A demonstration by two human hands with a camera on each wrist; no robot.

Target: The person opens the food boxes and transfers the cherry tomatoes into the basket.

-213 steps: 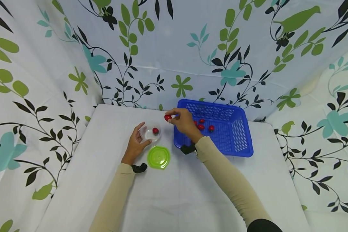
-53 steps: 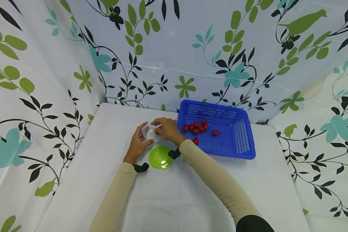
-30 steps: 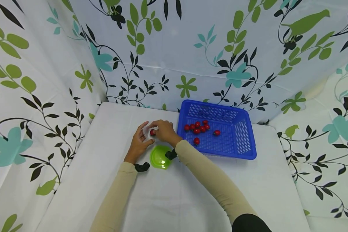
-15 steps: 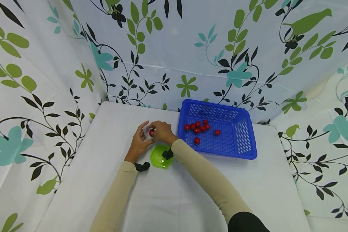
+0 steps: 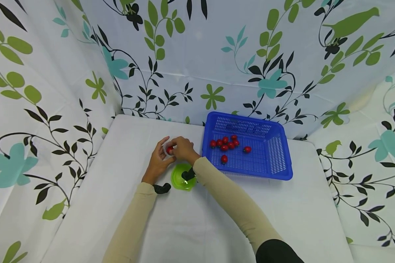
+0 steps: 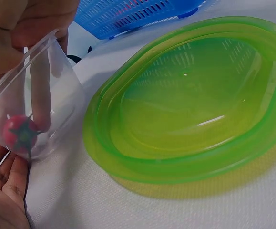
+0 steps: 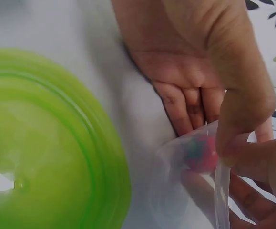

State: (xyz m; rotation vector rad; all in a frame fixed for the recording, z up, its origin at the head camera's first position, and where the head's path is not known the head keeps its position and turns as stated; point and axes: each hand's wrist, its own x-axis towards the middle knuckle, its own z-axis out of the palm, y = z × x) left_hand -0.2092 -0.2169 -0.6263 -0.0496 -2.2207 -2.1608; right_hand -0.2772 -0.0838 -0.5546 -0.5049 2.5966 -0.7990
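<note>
My left hand (image 5: 157, 162) grips a small clear plastic container (image 6: 61, 90) by its sides, tilting it. Inside lies one red cherry tomato (image 6: 21, 133) with a green calyx, close to the container's bottom. My right hand (image 5: 182, 149) reaches over the rim with its fingers in the container. Its fingertips are at the tomato and seem to pinch it; seen through the plastic, the exact contact is blurred. In the right wrist view, the tomato (image 7: 203, 153) shows beside my thumb. A translucent green lid (image 6: 185, 105) lies on the table below my right wrist.
A blue perforated basket (image 5: 266, 157) stands to the right at the back of the table, with several cherry tomatoes (image 5: 231, 145) in its left half. White cloth covers the table (image 5: 224, 226). Patterned curtains (image 5: 197, 54) hang behind and at both sides.
Seven seconds ago my right hand held a tomato between container and basket; it has since moved left into the container. During the last second, the hand and tomato have shifted slightly left.
</note>
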